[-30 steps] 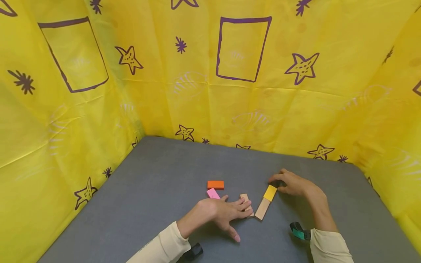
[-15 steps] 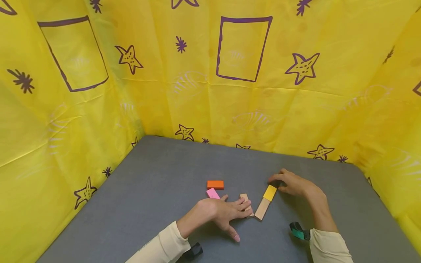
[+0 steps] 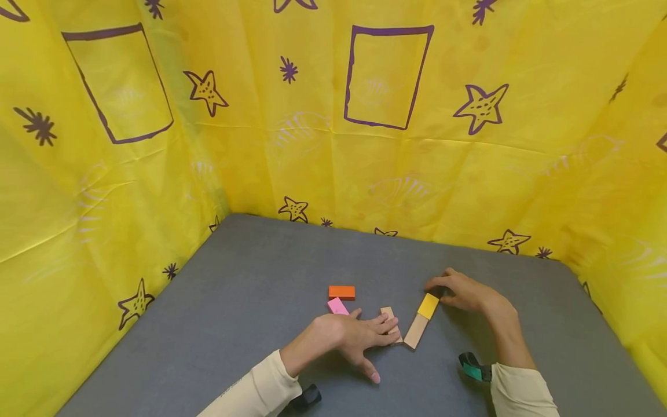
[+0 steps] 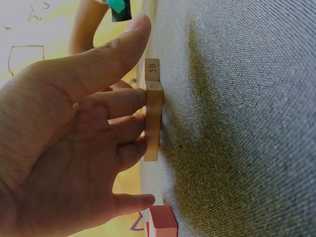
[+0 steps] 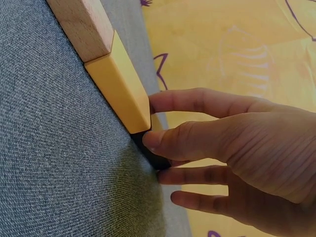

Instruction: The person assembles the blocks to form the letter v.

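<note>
My left hand (image 3: 359, 337) rests its spread, fairly straight fingers on a plain wooden block (image 3: 386, 311) lying flat on the grey table. A second wooden block (image 3: 416, 332) meets it at the near end, the two forming a V. The yellow block (image 3: 428, 306) continues that right arm of the V. At its far end, in the right wrist view, a black block (image 5: 157, 155) sits between the thumb and fingers of my right hand (image 3: 464, 291), which pinches it. From the head view the black block is mostly hidden by the fingers.
A pink block (image 3: 337, 307) lies beside the left hand, partly covered by it, near an orange block (image 3: 341, 293) just behind. Yellow patterned cloth (image 3: 385, 162) walls in the back and sides of the grey table (image 3: 281, 255).
</note>
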Tool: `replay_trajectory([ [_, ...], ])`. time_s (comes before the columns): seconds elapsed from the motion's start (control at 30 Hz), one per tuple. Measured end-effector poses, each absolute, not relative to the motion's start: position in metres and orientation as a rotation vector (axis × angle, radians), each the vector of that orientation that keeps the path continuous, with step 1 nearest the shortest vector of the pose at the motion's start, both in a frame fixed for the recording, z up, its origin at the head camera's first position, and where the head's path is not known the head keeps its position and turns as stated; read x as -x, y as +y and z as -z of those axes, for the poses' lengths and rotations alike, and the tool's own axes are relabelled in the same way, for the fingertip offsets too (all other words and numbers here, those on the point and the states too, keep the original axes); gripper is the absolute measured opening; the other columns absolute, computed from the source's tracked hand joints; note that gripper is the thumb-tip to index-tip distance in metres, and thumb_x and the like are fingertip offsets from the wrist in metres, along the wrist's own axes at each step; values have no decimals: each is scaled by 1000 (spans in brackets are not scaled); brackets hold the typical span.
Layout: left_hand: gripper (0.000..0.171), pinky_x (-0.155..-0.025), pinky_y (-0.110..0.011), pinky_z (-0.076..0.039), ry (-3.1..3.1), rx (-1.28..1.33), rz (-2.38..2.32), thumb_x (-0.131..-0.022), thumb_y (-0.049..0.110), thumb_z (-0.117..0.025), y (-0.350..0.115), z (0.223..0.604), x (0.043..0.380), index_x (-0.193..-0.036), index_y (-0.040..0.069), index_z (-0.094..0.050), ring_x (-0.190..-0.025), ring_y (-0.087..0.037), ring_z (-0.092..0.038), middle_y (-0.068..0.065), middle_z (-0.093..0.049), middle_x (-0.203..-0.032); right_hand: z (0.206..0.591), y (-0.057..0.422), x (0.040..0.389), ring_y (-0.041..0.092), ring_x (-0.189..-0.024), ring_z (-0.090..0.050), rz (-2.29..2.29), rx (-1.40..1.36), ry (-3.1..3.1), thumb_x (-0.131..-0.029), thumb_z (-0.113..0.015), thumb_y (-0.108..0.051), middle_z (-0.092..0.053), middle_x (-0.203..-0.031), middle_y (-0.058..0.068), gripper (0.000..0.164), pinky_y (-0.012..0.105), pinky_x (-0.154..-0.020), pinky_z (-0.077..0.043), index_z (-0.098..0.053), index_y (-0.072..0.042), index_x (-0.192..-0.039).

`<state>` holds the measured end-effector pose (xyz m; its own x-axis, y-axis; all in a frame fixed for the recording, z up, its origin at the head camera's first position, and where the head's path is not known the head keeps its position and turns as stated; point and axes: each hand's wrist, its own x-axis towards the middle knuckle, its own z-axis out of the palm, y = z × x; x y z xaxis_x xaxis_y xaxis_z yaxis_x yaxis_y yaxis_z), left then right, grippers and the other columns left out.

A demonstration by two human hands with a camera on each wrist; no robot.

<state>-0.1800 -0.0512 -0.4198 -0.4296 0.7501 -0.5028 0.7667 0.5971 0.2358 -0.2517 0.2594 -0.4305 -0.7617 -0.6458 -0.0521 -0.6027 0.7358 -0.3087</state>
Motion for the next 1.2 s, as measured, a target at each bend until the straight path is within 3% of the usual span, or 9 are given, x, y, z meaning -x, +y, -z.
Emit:
replay_trajectory([
  [1.2,93,-132,-61,-13,2240,-1185,25,-95,60,-66,-51,419,180,-169,34,-15,-166,-11,1,11,3,-178,430,257,251,29,-100,-61,390,992,2787,-88,-74,4,-64,-113,15,39,45,-84,-54,-75,-16,-122],
])
